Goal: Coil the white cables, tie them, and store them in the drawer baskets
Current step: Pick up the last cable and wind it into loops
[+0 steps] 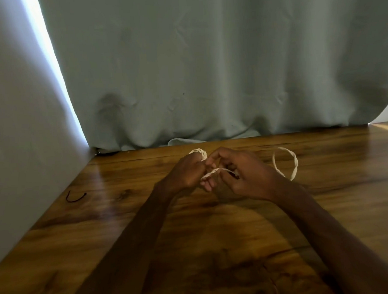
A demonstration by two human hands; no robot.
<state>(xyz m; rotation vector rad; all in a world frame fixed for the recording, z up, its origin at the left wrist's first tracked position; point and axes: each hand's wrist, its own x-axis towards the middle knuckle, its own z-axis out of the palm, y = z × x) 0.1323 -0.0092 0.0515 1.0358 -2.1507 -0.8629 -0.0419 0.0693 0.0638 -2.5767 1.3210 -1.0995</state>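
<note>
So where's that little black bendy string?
In the head view, the short curved black tie lies on the brown wooden table at far left, beside the white wall, left of the left hand gripping the flat white cable.

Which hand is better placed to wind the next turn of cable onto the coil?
Probably right. The right hand pinches the cable next to the loose loop trailing on its side. The left hand is occupied holding the coil.

place: seeming a home room | far: pale curtain (206, 66) hanging down to wooden table (124, 219) | left: daylight (54, 75) showing beside white wall (17, 135)
</note>
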